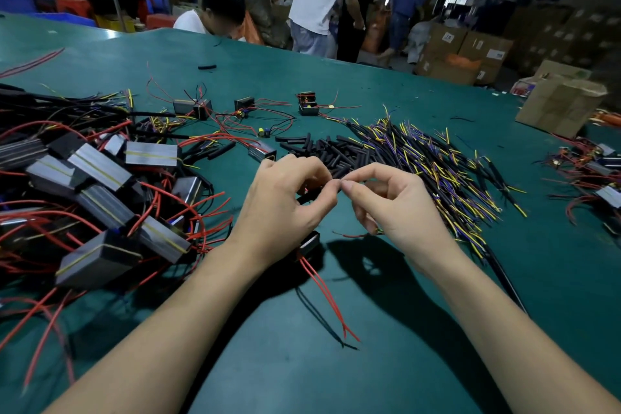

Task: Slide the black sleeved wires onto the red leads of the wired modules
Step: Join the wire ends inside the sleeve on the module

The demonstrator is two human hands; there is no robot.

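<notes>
Your left hand (pixel 285 198) pinches a black sleeve (pixel 307 196) between thumb and forefinger, and your right hand (pixel 393 202) pinches something fine at its fingertips (too small to tell, probably the red lead's end), the two meeting above the table (pixel 369 363). The wired module (pixel 309 242) hangs under your left palm, its red leads (pixel 329 299) trailing toward you. The likely trouble is the strand tip fraying or buckling at the sleeve mouth if your two pinches sit off-line, or the dangling module tugging the lead loose.
</notes>
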